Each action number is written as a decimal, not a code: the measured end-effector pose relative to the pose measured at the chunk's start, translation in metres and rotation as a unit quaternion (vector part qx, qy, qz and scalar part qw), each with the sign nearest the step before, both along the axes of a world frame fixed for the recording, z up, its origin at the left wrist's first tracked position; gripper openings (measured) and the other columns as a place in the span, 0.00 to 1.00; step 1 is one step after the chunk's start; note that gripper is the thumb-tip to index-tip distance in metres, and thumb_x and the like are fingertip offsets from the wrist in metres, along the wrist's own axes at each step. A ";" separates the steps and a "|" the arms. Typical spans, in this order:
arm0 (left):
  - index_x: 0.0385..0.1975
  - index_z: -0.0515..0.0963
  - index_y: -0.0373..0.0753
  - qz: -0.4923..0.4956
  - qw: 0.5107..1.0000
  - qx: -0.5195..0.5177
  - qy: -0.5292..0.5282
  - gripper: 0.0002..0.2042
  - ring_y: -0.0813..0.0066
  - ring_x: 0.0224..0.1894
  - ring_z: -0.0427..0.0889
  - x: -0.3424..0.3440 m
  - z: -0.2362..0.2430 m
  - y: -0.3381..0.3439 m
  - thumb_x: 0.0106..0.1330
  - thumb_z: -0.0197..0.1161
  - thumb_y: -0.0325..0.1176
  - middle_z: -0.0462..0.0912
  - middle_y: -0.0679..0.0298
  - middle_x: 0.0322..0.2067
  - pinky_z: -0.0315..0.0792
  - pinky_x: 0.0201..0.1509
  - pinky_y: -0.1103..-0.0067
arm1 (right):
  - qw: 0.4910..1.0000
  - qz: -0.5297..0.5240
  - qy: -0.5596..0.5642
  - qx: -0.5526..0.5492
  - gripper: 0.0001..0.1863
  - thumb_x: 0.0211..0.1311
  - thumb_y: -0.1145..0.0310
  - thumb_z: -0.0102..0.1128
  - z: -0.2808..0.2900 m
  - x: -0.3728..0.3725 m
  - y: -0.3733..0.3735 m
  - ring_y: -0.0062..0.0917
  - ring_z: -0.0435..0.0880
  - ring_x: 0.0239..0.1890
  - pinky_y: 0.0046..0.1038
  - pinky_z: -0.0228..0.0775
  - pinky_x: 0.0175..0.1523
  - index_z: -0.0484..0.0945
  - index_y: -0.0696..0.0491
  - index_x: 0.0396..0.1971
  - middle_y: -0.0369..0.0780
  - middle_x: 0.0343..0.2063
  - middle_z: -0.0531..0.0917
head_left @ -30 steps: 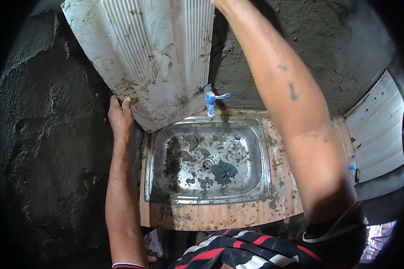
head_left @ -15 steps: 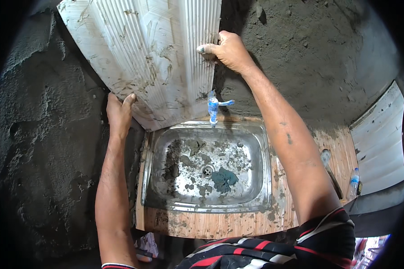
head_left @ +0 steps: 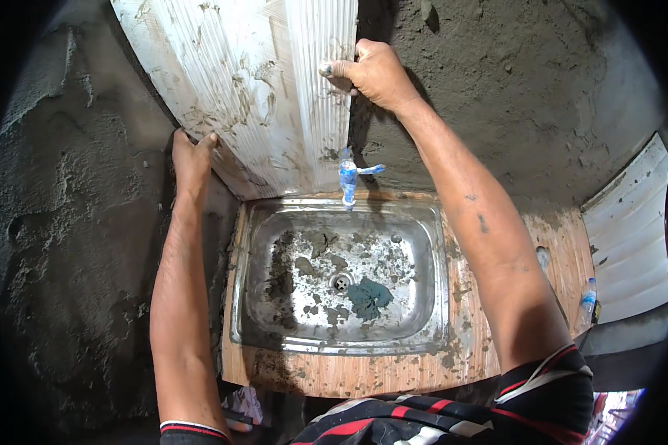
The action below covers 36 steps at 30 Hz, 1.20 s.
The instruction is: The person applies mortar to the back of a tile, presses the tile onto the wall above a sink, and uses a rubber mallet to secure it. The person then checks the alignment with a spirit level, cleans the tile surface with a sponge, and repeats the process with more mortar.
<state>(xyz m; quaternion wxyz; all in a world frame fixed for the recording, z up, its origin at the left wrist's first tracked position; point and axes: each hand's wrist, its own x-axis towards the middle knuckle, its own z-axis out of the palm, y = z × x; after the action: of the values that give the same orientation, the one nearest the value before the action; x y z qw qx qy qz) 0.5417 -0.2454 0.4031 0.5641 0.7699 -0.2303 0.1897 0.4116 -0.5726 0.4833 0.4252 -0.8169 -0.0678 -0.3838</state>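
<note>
Ribbed white wall tile (head_left: 252,96) stood behind the steel sink (head_left: 341,346), in front of the mortar-coated back wall (head_left: 497,119) and left of the blue-and-white tap (head_left: 348,179). Lower edge lay along the sink's back rim; contact could not be confirmed.

Left hand (head_left: 192,162): gripping the lower left edge, thumb on the front face, other fingers mostly hidden behind. Right hand (head_left: 382,74): higher, pinching the right edge, thumb flat on the ribs, fingers curled around the side.

Judgement: opposite-edge grips probably steadied a broad, smooth piece and governed its tilt; the staggered heights likely helped against twisting.

Mortar lump (head_left: 369,298) sat beside the drain. Plastic bottle (head_left: 588,300) stood at the wood-grain countertop's (head_left: 334,374) right end, presumably clear of both arms, near a second pale panel (head_left: 634,230).
</note>
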 end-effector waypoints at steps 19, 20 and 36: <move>0.52 0.72 0.25 0.044 0.998 -0.039 0.009 0.20 0.53 0.53 0.83 0.023 -0.007 -0.029 0.60 0.67 0.22 0.83 0.43 0.48 0.72 0.61 0.69 | 0.987 -0.104 0.100 -0.064 0.17 0.61 0.58 0.73 0.013 -0.007 0.013 0.16 0.83 0.27 0.23 0.74 0.32 0.84 0.59 0.35 0.38 0.26 0.87; 0.52 0.71 0.25 0.058 0.997 -0.042 0.013 0.20 0.52 0.54 0.83 0.020 -0.005 -0.031 0.60 0.66 0.22 0.83 0.43 0.48 0.72 0.61 0.69 | 0.988 -0.102 0.099 -0.064 0.17 0.61 0.58 0.73 0.011 -0.006 0.013 0.16 0.83 0.27 0.23 0.74 0.32 0.84 0.59 0.35 0.38 0.26 0.87; 0.66 0.66 0.24 0.210 0.965 0.109 -0.111 0.35 0.29 0.61 0.72 -0.028 -0.017 -0.076 0.59 0.69 0.28 0.62 0.24 0.63 0.68 0.67 0.59 | 0.974 -0.166 0.091 -0.122 0.17 0.62 0.59 0.71 0.013 -0.003 0.008 0.21 0.85 0.23 0.26 0.75 0.28 0.85 0.60 0.33 0.41 0.22 0.85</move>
<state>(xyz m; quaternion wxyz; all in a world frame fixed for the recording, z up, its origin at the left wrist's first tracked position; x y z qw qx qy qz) 0.5138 -0.3216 0.3862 0.3954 0.8319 -0.1433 0.3621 0.4089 -0.5650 0.4967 0.2569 -0.8941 0.0615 -0.3618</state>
